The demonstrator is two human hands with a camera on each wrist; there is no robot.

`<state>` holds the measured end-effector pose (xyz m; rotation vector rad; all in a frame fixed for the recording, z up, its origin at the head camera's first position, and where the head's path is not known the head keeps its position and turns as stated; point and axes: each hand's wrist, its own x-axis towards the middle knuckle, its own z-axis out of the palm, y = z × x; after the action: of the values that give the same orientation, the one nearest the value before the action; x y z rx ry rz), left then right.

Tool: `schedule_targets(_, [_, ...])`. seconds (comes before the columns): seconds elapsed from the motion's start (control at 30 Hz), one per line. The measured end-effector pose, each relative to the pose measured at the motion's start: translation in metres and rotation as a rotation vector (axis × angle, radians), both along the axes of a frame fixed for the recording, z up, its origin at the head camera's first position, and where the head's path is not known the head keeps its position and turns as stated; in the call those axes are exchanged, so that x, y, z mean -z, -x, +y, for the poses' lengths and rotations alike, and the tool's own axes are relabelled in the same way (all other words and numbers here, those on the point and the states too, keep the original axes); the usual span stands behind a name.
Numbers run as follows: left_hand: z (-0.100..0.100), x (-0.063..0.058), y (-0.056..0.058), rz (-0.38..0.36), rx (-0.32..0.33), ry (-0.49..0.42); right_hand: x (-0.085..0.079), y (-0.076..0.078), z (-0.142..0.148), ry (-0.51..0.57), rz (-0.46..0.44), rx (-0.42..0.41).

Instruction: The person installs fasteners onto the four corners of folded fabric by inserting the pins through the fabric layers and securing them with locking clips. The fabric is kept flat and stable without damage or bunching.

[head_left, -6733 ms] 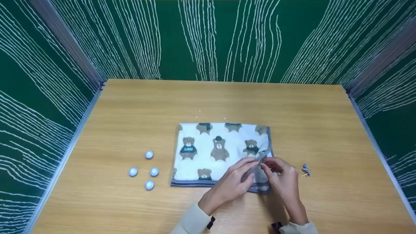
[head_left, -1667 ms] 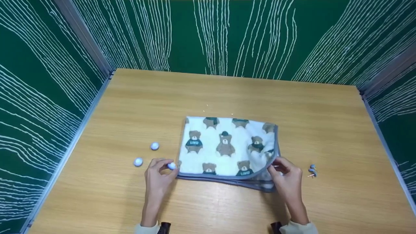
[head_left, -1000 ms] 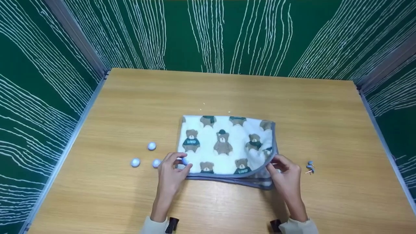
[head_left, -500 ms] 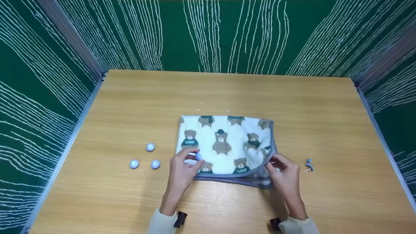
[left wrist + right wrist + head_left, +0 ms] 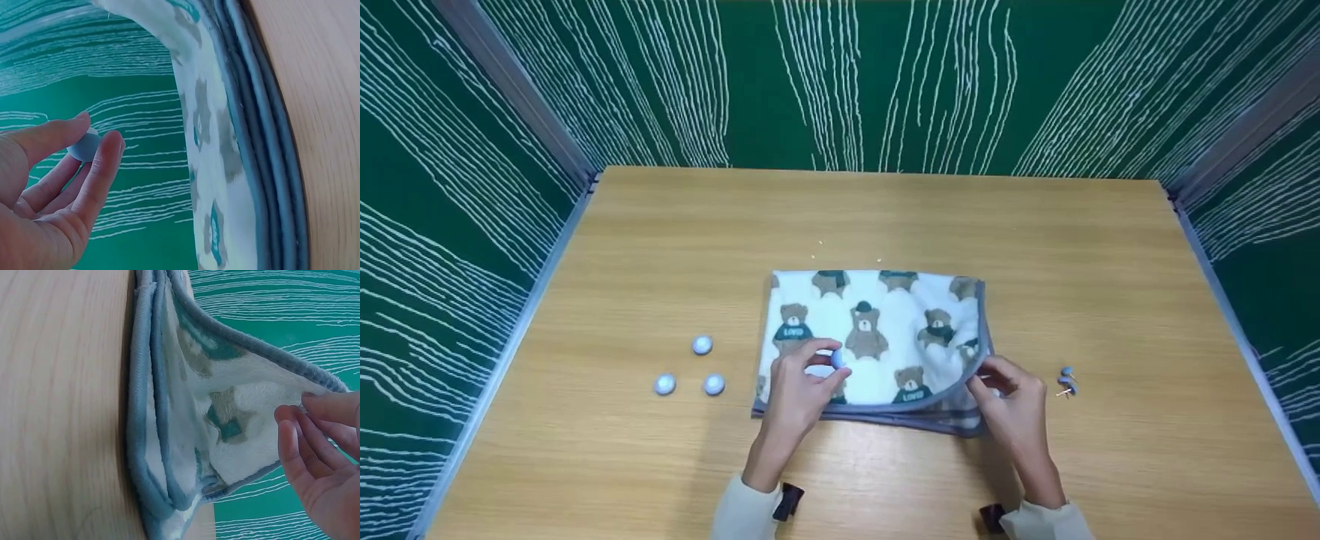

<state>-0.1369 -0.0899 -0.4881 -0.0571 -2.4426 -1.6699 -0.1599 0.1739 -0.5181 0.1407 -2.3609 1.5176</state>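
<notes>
A folded white blanket point(image 5: 877, 337) with brown bears and grey-blue edging lies mid-table. My left hand point(image 5: 802, 379) is over its left half, pinching a small round blue cap point(image 5: 837, 359) between thumb and fingers. In the left wrist view the blue cap point(image 5: 85, 147) shows a smooth dome and a whitish part behind. At the blanket's near right corner, my right hand point(image 5: 1016, 397) pinches the raised top layer. The right wrist view shows this layer point(image 5: 247, 405) lifted off the folds beneath, my fingertips at its edge. A small pale spot shows by the right fingers, too small to identify.
Three similar round caps point(image 5: 714, 385) lie on the wooden table point(image 5: 585, 450) left of the blanket. Several blue-headed pins point(image 5: 1066, 382) lie to the right, metal points showing. Tiny pale specks point(image 5: 879, 260) are beyond the blanket. Green walls point(image 5: 877, 82) enclose the table's back and sides.
My left hand, earlier at the blanket's right corner, has picked up one cap from the left and carried it rightwards over the blanket. The right hand stays at the corner, holding the top layer up.
</notes>
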Motion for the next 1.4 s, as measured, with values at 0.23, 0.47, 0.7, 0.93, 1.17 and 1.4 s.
schedule_targets(0.23, [0.01, 0.0, 0.006, 0.009, 0.037, -0.009, 0.002, 0.0, 0.003, 0.004, -0.017, -0.018])
schedule_targets(0.47, [0.022, 0.001, 0.011, 0.001, 0.078, -0.045, 0.001, -0.001, 0.005, -0.003, -0.041, -0.019])
schedule_targets(0.7, [0.034, 0.005, 0.014, 0.014, 0.121, -0.088, -0.012, -0.005, -0.001, 0.003, -0.032, -0.021])
schedule_targets(0.93, [0.044, 0.006, 0.021, 0.031, 0.149, -0.081, -0.03, -0.008, -0.01, 0.011, 0.016, -0.025])
schedule_targets(1.17, [0.058, 0.004, 0.022, 0.017, 0.173, -0.064, -0.03, -0.008, -0.011, -0.001, 0.02, -0.033])
schedule_targets(1.4, [0.068, 0.005, 0.025, -0.032, 0.197, -0.093, -0.004, 0.0, -0.002, 0.012, -0.006, -0.044])
